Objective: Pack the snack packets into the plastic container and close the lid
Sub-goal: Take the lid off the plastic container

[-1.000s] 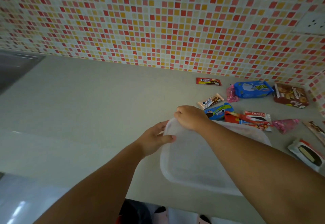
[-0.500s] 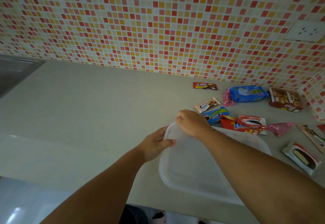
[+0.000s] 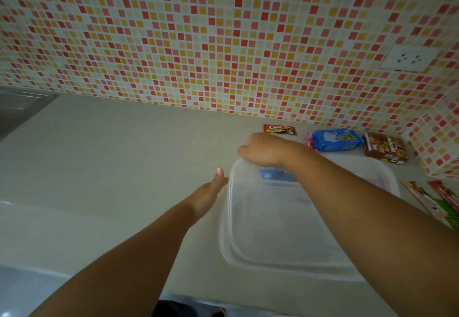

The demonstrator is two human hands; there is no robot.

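while the left hand [image 3: 208, 192] lies open and flat against the left edge of the clear plastic container [image 3: 280, 229] on the grey counter [image 3: 111, 167], the right hand [image 3: 263, 150] is closed on the container's far left corner, seemingly pinching the lid's rim. blurry blue packet showing through the plastic. beyond: red packet [image 3: 280, 129], blue packet [image 3: 336, 139], brown box [image 3: 385, 148], more wrappers [image 3: 437, 200] at right edge, all outside the container.
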